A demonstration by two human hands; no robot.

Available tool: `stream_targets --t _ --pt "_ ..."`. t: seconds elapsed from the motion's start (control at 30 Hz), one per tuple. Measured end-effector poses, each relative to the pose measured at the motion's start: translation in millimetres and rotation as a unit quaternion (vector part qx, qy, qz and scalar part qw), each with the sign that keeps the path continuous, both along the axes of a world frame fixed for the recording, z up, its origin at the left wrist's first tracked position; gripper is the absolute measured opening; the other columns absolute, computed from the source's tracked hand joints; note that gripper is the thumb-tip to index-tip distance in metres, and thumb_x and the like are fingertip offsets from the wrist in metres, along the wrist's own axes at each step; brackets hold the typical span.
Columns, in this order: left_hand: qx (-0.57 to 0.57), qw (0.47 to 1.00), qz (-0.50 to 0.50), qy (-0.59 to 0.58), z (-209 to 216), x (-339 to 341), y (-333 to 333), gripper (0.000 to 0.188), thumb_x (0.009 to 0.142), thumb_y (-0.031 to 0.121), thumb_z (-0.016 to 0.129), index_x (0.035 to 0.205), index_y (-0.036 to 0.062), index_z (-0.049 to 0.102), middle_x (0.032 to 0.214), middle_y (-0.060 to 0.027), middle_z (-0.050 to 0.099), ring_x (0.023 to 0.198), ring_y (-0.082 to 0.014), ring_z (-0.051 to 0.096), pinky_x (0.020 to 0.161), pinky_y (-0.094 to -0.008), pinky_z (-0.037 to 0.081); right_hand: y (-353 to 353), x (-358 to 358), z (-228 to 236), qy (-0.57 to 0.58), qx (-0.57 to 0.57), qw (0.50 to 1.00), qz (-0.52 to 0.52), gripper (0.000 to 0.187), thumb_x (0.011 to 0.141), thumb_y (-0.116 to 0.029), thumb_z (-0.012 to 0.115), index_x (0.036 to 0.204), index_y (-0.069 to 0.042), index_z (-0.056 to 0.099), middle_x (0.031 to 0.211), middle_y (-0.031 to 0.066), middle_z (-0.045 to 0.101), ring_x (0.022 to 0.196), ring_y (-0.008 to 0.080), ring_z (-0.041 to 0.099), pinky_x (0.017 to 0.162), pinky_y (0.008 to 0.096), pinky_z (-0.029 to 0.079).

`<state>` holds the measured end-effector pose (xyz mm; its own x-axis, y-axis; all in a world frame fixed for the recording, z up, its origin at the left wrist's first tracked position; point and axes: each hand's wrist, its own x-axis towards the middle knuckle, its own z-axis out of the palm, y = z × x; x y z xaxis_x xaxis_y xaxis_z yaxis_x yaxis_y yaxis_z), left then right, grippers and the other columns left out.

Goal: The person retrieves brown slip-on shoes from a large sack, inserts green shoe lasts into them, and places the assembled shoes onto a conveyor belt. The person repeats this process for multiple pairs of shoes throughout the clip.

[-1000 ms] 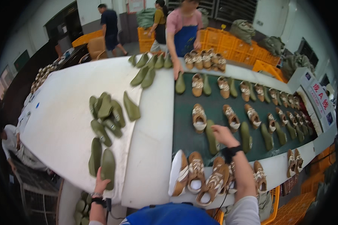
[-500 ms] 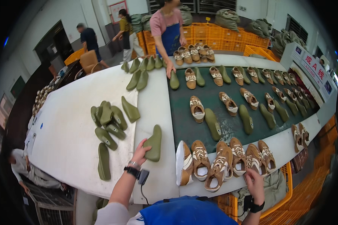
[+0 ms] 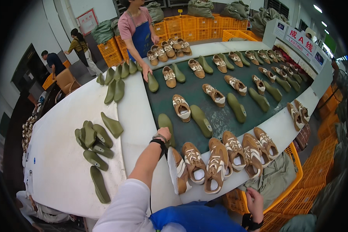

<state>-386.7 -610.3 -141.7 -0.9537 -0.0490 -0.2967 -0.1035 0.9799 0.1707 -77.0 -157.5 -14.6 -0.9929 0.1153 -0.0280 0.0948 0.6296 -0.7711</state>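
Note:
My left hand (image 3: 164,134) is closed round the heel end of a green shoe last (image 3: 164,122), at the near left corner of the dark green belt (image 3: 220,118). The last's toe points away from me. Low on the right, my right hand (image 3: 255,202) hangs with loosely bent fingers apart and holds nothing. It is nearest to an orange crate (image 3: 236,201) with grey-green cloth (image 3: 274,176) in it. Between my hands, several brown and white sneakers (image 3: 216,164) stand along the near white ledge. Other sneakers (image 3: 181,107) and lasts (image 3: 201,120) lie in rows on the belt.
Loose green lasts (image 3: 96,141) are piled on the white table (image 3: 65,162) to my left. Across from me a person in a blue apron (image 3: 143,38) touches another last (image 3: 152,82). A white machine housing (image 3: 297,42) stands at the belt's far right end.
My left hand has carried the last from the white table rightward onto the belt's near corner. My right hand has dropped away from the sneakers. The view has shifted to the right.

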Motion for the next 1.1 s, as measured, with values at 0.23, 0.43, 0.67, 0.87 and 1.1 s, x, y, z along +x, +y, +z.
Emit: stream_targets --t 0.23,0.43,0.67,0.87,1.1 --pt "0.222 0.969 0.111 0.016 36.8 155.0 6.7 0.085 0.082 0.054 0.062 0.139 0.0011 0.029 0.097 -0.0252 0.066 0.091 -0.0407 0.064 0.082 -0.0454 0.051 -46.0 -43.1 24.1 0.072 0.015 0.988 0.137 0.021 0.083 -0.003 0.061 0.104 -0.002 0.064 0.087 0.0178 0.066 0.079 0.0345 0.064 0.07 0.0375 0.05" --pt "0.326 0.933 0.148 0.031 14.2 252.6 78.2 0.084 0.075 0.044 0.07 0.133 -0.0027 0.03 0.126 -0.026 0.045 0.116 -0.0356 0.049 0.096 -0.0406 0.043 -97.0 -60.0 34.3 0.122 -0.036 0.945 0.302 0.021 0.083 -0.002 0.06 0.104 -0.003 0.064 0.088 0.0174 0.066 0.08 0.0352 0.063 0.07 0.0381 0.051" --pt "0.8 0.535 0.271 -0.019 74.7 279.6 59.6 0.043 0.084 0.009 0.049 0.124 0.0031 0.036 0.116 -0.0124 0.049 0.108 -0.0176 0.052 0.092 -0.0322 0.047 -160.4 -66.9 39.4 0.078 -0.117 0.932 0.333 0.042 0.079 -0.006 0.066 0.12 -0.004 0.056 0.104 0.0157 0.061 0.086 0.028 0.064 0.074 0.0358 0.051" --pt "0.77 0.623 0.131 0.042 138.1 304.5 84.9 0.063 0.082 0.013 0.058 0.134 0.0041 0.025 0.132 -0.0116 0.041 0.123 -0.018 0.043 0.101 -0.0332 0.04 -197.5 -76.5 41.0 0.224 -0.119 0.905 0.342 0.055 0.074 -0.003 0.066 0.126 -0.006 0.051 0.1 0.0192 0.057 0.091 0.0366 0.059 0.08 0.0404 0.048" --pt "0.228 0.9 -0.013 0.37 168.4 314.0 92.5 0.058 0.076 0.011 0.07 0.126 -0.0008 0.044 0.118 -0.0189 0.051 0.109 -0.0346 0.052 0.091 -0.0388 0.045 -197.2 -66.2 40.9 0.243 -0.047 0.896 0.37 0.047 0.071 -0.001 0.069 0.116 -0.004 0.056 0.092 0.0139 0.058 0.08 0.0294 0.059 0.069 0.0368 0.048"
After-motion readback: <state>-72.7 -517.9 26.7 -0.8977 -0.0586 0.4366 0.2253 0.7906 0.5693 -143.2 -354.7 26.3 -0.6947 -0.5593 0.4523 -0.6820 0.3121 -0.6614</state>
